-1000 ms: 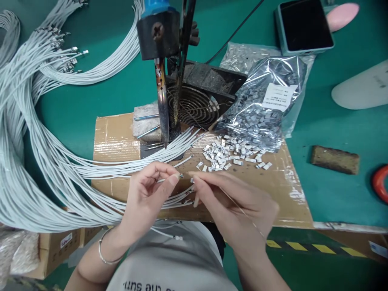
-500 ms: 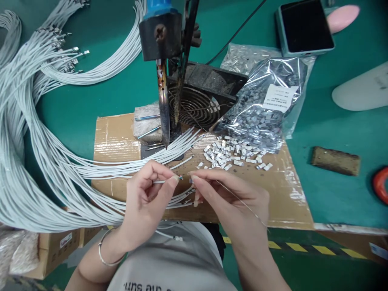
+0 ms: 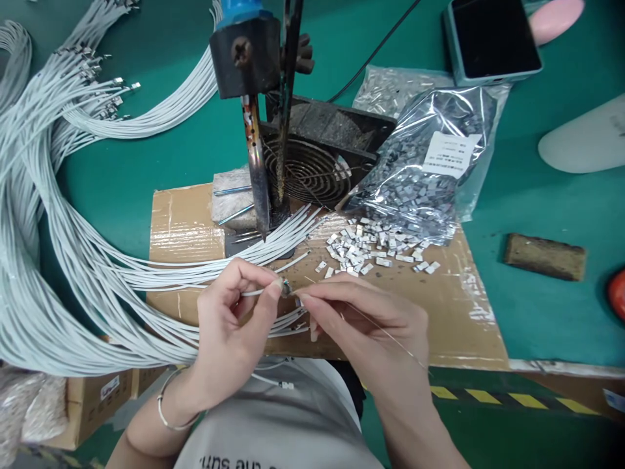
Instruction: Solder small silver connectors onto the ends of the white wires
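Note:
My left hand (image 3: pixel 239 326) pinches a white cable (image 3: pixel 251 293) near its end, where small coloured wires show past the fingertips. Just right of it, my right hand (image 3: pixel 374 326) is closed in a pinch, with a thin solder wire (image 3: pixel 385 332) running back across it. A small part at the right fingertips is too small to make out. The two sets of fingertips nearly meet over the cardboard (image 3: pixel 439 312). Behind them lie a bundle of white cables (image 3: pixel 273 244) and a pile of small metal connectors (image 3: pixel 356 244). A soldering iron (image 3: pixel 258 176) points down above the bundle.
A black fan (image 3: pixel 317 169) stands behind the iron. Right of it lies a plastic bag (image 3: pixel 420 169) of connectors. A sponge-like block (image 3: pixel 544 257), a boxy device with a dark screen (image 3: pixel 493 39) and a white bottle (image 3: pixel 586 140) are at the right. Many cables (image 3: pixel 63 260) cover the left.
My right fingertips have moved slightly left, closer to the cable end in my left hand. The view has shifted a little.

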`<state>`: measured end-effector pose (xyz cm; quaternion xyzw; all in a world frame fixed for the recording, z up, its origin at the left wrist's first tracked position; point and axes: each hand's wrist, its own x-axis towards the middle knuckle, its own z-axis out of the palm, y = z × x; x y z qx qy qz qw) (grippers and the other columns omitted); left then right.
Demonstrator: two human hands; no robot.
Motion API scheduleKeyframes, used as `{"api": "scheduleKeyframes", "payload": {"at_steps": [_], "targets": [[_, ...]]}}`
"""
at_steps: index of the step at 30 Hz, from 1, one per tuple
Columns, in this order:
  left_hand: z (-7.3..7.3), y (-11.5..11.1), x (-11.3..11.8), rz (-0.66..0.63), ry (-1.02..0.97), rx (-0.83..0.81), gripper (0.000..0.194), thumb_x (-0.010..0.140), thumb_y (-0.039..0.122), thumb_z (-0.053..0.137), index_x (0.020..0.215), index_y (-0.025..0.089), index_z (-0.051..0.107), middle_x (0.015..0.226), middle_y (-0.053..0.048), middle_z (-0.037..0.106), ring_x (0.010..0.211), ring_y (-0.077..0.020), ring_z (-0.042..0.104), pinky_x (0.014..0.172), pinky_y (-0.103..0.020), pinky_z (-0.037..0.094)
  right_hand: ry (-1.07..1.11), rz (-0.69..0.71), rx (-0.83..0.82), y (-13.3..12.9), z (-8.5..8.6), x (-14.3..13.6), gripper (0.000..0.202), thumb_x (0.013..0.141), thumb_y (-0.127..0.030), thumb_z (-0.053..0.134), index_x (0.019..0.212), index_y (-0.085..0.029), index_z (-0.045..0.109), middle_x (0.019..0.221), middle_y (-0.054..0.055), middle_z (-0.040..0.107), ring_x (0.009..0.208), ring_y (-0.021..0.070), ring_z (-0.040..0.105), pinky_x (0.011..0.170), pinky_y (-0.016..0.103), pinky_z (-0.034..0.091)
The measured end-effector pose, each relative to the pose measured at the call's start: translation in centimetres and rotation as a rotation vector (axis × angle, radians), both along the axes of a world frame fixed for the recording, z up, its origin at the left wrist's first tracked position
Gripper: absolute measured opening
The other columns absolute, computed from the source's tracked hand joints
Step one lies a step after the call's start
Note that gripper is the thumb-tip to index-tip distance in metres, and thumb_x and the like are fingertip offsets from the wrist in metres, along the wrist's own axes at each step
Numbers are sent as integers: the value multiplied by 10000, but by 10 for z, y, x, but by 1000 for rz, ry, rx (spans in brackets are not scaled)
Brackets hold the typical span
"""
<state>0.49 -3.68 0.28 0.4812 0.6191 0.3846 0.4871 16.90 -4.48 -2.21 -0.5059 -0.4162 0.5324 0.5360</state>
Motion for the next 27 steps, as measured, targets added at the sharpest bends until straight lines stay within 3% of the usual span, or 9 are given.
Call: {"api": "scheduleKeyframes", "payload": {"at_steps": [7, 12, 21, 27], "targets": [[-1, -2, 1, 5, 16, 2, 149, 999, 285, 760, 872, 214, 730, 812, -29, 724, 641, -136, 511, 522, -265, 316, -95, 3, 85, 2, -3, 1, 237, 930, -93, 799, 919, -308, 897, 787, -21, 801, 586, 95, 652, 529, 209, 530], [1, 1, 0, 9, 7, 10, 122, 983, 227, 756, 864, 210, 737, 844, -31, 750, 627, -125, 507, 513, -248, 324, -55, -64, 2, 2, -5, 0, 185, 931, -133, 815, 887, -303, 876, 729, -36, 773, 564, 99, 656, 525, 206, 547], [0, 1, -3, -27, -134, -5, 118, 980, 155, 771, 878, 212, 759, 970, -27, 807, 798, -113, 683, 654, -178, 487, -23, -39, 61, 8, -3, -2, 228, 915, -100, 804, 871, -310, 884, 777, -46, 801, 578, 71, 642, 531, 165, 534], [-1, 1, -3, -31, -120, 7, 127, 980, 139, 771, 877, 213, 763, 964, -17, 805, 760, -93, 651, 624, -157, 465, -47, -32, 87, 12, -3, -3, 224, 908, -88, 810, 879, -295, 891, 770, -32, 799, 576, 83, 636, 497, 186, 498]]}}
